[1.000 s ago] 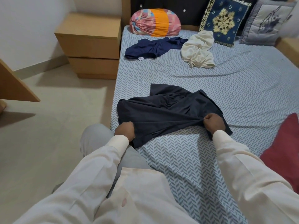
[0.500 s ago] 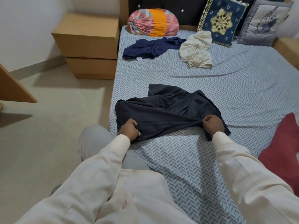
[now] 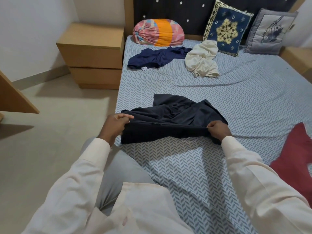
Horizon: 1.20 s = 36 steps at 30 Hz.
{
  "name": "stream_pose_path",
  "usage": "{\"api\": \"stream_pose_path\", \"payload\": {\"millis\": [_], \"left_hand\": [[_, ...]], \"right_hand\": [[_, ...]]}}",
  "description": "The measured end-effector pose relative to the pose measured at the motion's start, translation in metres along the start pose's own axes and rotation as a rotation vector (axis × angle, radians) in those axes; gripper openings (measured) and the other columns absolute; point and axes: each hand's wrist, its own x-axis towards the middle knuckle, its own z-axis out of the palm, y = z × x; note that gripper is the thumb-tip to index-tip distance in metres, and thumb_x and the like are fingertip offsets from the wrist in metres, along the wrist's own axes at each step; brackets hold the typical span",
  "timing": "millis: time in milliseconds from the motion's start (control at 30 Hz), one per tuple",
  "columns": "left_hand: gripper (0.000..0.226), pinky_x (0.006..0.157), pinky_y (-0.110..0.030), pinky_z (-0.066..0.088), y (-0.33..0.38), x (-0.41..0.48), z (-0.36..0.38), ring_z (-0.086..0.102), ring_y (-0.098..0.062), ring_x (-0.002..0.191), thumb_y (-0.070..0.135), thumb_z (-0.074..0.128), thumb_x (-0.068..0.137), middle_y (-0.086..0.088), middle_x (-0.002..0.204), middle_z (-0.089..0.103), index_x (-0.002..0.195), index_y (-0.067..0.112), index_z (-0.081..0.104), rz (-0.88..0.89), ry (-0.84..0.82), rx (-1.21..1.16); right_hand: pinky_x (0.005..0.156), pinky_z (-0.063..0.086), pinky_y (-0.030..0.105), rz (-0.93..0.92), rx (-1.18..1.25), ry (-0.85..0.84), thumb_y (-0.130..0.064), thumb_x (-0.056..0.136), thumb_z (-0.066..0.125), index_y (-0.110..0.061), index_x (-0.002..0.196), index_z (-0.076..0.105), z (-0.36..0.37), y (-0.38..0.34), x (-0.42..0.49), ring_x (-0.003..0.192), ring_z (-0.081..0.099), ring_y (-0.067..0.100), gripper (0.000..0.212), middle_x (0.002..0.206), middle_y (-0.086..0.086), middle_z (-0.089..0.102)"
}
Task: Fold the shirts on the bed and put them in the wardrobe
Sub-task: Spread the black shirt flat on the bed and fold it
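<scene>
Dark navy cloth shirt, part-folded on the blue chevron-sheeted bed, long axis nine-to-three: left hand pinches its nine o'clock end, right hand its three o'clock end, bulk toward twelve.

Left hand and right hand each pinch one end of the folded edge of the dark navy fabric shirt, raised above the blue chevron-patterned bed.
</scene>
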Motion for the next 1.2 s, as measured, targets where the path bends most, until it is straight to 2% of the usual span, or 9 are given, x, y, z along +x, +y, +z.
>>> {"api": "stream_pose_path", "payload": {"millis": [233,333,400,533,633,733,900,1067,1200], "left_hand": [[0.014,0.052,-0.023,0.050,-0.003,0.003,-0.003,0.057,-0.017,0.061,0.000,0.061,0.084,-0.008,0.070,0.063,0.089,0.007,0.072,-0.052,-0.043,0.100],[0.011,0.060,-0.028,0.057,-0.011,0.008,0.000,0.066,-0.019,0.057,0.007,0.079,0.070,-0.006,0.073,0.070,0.079,0.011,0.072,-0.068,-0.078,0.483],[0.014,0.065,-0.029,0.058,-0.013,0.009,0.004,0.069,-0.024,0.065,0.013,0.078,0.068,-0.010,0.081,0.072,0.078,0.008,0.069,-0.084,-0.110,0.792],[0.028,0.072,-0.029,0.046,-0.008,0.009,0.018,0.063,-0.033,0.100,0.018,0.061,0.080,-0.017,0.111,0.063,0.105,0.005,0.060,-0.089,-0.160,1.187],[0.030,0.072,-0.029,0.046,0.000,0.014,0.027,0.062,-0.030,0.103,0.018,0.064,0.082,-0.014,0.114,0.062,0.110,0.007,0.060,-0.066,-0.178,1.330],[0.032,0.070,-0.029,0.046,0.007,0.021,0.029,0.064,-0.027,0.100,0.026,0.072,0.079,-0.009,0.111,0.064,0.107,0.013,0.063,-0.068,-0.188,1.449],[0.032,0.082,-0.031,0.046,0.000,0.027,0.036,0.060,-0.023,0.115,0.025,0.053,0.091,-0.003,0.124,0.062,0.121,0.018,0.061,-0.026,-0.245,1.724],[0.032,0.093,-0.035,0.048,0.000,0.034,0.043,0.060,-0.030,0.112,0.013,0.045,0.097,-0.012,0.125,0.062,0.122,0.004,0.063,-0.246,-0.488,1.642],[0.025,0.052,-0.020,0.049,0.021,0.052,0.040,0.058,-0.011,0.056,0.011,0.037,0.101,-0.016,0.099,0.068,0.102,0.000,0.060,-0.388,-0.439,1.200]], "right_hand": [[0.072,0.058,0.038,0.014,0.067,-0.090,-0.009,0.086,0.046,-0.009,0.085,0.068,0.005,-0.002,0.008,0.067,0.067,0.029,0.021,0.084,0.016,0.071],[0.077,0.054,0.035,0.027,0.082,-0.232,-0.014,0.092,0.054,-0.005,0.104,0.068,0.003,0.000,0.007,0.098,0.067,0.034,0.020,0.101,0.014,0.067],[0.084,0.051,0.033,-0.054,-0.173,-0.353,-0.022,0.092,0.061,-0.003,0.110,0.065,0.006,0.002,0.005,0.111,0.063,0.033,0.026,0.109,0.013,0.065],[0.074,0.059,0.031,0.114,-0.165,-0.442,-0.009,0.078,0.068,-0.004,0.092,0.066,0.005,-0.005,0.000,0.096,0.068,0.031,0.015,0.098,0.014,0.066],[0.087,0.058,0.038,0.110,-0.205,-0.518,-0.012,0.076,0.077,-0.006,0.096,0.067,0.005,-0.006,0.003,0.102,0.065,0.030,0.023,0.108,0.016,0.066],[0.081,0.057,0.036,0.083,-0.230,-0.484,-0.018,0.078,0.077,-0.008,0.090,0.066,0.001,-0.004,0.012,0.102,0.064,0.030,0.020,0.100,0.014,0.065],[0.084,0.056,0.033,0.097,-0.326,-0.554,-0.028,0.079,0.080,-0.010,0.106,0.067,0.000,-0.007,0.013,0.102,0.061,0.025,0.035,0.109,0.006,0.063],[0.091,0.057,0.035,0.157,-0.384,-0.629,-0.031,0.091,0.068,-0.016,0.137,0.052,0.016,-0.006,0.005,0.109,0.059,0.026,0.051,0.134,0.005,0.053],[0.082,0.060,0.043,0.238,-0.392,-0.635,-0.037,0.096,0.056,-0.008,0.130,0.051,0.007,-0.021,0.009,0.088,0.068,0.032,0.045,0.115,0.015,0.060]]}}
